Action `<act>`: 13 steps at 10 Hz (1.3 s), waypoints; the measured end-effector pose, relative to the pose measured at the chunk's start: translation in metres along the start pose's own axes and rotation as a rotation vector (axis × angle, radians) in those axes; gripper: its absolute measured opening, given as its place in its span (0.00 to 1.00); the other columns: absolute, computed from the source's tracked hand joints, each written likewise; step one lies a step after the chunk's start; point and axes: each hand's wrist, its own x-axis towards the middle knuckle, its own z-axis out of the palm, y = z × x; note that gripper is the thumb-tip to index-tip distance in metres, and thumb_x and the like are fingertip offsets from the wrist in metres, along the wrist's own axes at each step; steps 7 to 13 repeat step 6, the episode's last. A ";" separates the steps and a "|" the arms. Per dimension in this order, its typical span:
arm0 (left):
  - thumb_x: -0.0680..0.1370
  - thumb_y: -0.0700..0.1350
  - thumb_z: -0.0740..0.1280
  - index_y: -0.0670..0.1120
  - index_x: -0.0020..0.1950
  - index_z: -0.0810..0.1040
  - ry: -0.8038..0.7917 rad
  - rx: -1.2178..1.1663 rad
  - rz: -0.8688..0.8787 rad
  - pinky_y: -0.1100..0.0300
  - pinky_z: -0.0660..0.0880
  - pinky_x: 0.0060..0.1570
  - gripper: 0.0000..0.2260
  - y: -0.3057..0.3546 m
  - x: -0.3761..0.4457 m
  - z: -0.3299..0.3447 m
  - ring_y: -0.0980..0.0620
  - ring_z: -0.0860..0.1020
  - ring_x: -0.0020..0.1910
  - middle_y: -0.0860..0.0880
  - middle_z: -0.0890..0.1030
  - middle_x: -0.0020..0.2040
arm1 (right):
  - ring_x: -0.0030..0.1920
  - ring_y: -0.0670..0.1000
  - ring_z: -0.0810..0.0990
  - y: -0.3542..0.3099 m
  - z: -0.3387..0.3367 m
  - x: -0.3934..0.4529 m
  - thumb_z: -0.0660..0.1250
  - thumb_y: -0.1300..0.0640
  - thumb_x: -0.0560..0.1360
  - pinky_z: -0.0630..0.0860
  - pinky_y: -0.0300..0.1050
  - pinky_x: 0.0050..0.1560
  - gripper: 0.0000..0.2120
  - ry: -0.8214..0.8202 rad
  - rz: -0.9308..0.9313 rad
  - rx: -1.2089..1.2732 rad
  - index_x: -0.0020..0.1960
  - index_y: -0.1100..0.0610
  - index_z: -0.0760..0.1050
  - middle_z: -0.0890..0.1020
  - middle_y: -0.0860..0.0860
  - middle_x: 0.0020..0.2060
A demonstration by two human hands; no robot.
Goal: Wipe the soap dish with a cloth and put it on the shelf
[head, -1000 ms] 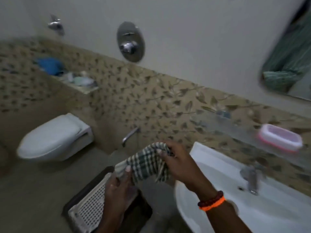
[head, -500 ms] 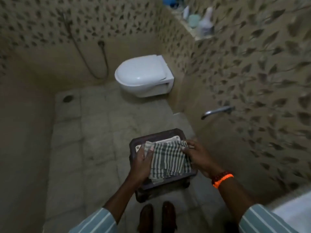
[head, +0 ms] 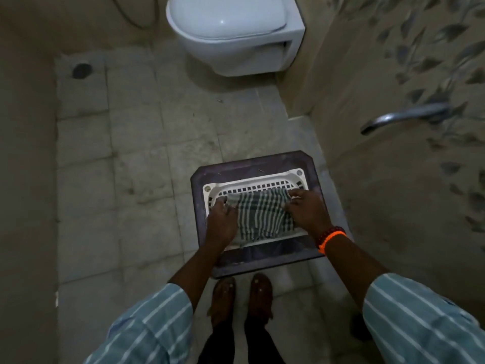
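The cloth (head: 261,215) is gripped at both ends: its left edge is pinched by the left hand (head: 222,222), its right edge by the right hand (head: 305,212), and it is held spread flat over a white perforated tray (head: 262,183). The right wrist is ringed by an orange band (head: 331,239) with dark beads beside it. Striped sleeves and two sandalled feet (head: 241,298) are seen at the near edge of the view. The tray is seated on a dark stool (head: 228,172), inside its rim, with the cloth toward the tray's near edge. Beyond the stool, a tiled floor (head: 136,143) is seen, with a drain (head: 82,70) at the far left, a white toilet (head: 231,24) at the far wall, and a tap (head: 401,118) on the right wall. The soap dish cannot be seen.
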 end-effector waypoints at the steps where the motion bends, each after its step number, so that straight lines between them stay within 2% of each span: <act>1: 0.81 0.43 0.62 0.40 0.69 0.73 0.062 0.086 0.031 0.51 0.77 0.59 0.17 -0.002 0.011 0.006 0.42 0.79 0.60 0.39 0.81 0.62 | 0.45 0.55 0.82 0.009 0.009 0.014 0.73 0.69 0.71 0.76 0.43 0.46 0.14 0.061 -0.043 -0.108 0.57 0.67 0.80 0.84 0.60 0.46; 2: 0.81 0.39 0.63 0.39 0.67 0.75 0.128 0.173 0.064 0.58 0.76 0.52 0.14 -0.003 0.019 0.010 0.43 0.81 0.56 0.40 0.83 0.58 | 0.49 0.59 0.84 0.015 0.017 0.019 0.72 0.69 0.71 0.76 0.44 0.50 0.15 0.134 -0.076 -0.175 0.57 0.67 0.80 0.85 0.62 0.48; 3: 0.81 0.38 0.61 0.39 0.67 0.74 0.199 0.359 0.176 0.50 0.79 0.53 0.14 0.006 0.013 0.011 0.41 0.81 0.55 0.38 0.82 0.56 | 0.51 0.62 0.82 0.014 0.026 0.016 0.70 0.67 0.71 0.78 0.52 0.52 0.13 0.185 -0.156 -0.317 0.55 0.65 0.79 0.84 0.63 0.49; 4: 0.79 0.33 0.62 0.36 0.73 0.68 0.217 0.592 0.273 0.44 0.78 0.53 0.22 0.012 -0.003 0.011 0.36 0.78 0.58 0.34 0.76 0.64 | 0.55 0.66 0.78 0.004 0.031 -0.001 0.70 0.61 0.73 0.76 0.56 0.51 0.15 0.195 -0.202 -0.548 0.58 0.64 0.74 0.80 0.65 0.53; 5: 0.74 0.33 0.70 0.33 0.68 0.73 0.199 0.725 0.312 0.42 0.81 0.48 0.23 0.030 -0.020 -0.001 0.33 0.81 0.54 0.32 0.79 0.61 | 0.52 0.68 0.79 -0.014 0.029 -0.022 0.70 0.54 0.74 0.78 0.58 0.49 0.19 0.279 -0.218 -0.747 0.58 0.65 0.75 0.79 0.66 0.51; 6: 0.76 0.40 0.69 0.33 0.67 0.74 0.285 0.725 0.436 0.38 0.78 0.58 0.22 0.051 -0.036 -0.020 0.33 0.79 0.60 0.32 0.79 0.63 | 0.48 0.66 0.79 -0.042 0.031 -0.047 0.59 0.46 0.79 0.77 0.58 0.48 0.20 0.343 -0.333 -0.739 0.55 0.63 0.77 0.80 0.63 0.48; 13: 0.76 0.40 0.69 0.33 0.67 0.74 0.285 0.725 0.436 0.38 0.78 0.58 0.22 0.051 -0.036 -0.020 0.33 0.79 0.60 0.32 0.79 0.63 | 0.48 0.66 0.79 -0.042 0.031 -0.047 0.59 0.46 0.79 0.77 0.58 0.48 0.20 0.343 -0.333 -0.739 0.55 0.63 0.77 0.80 0.63 0.48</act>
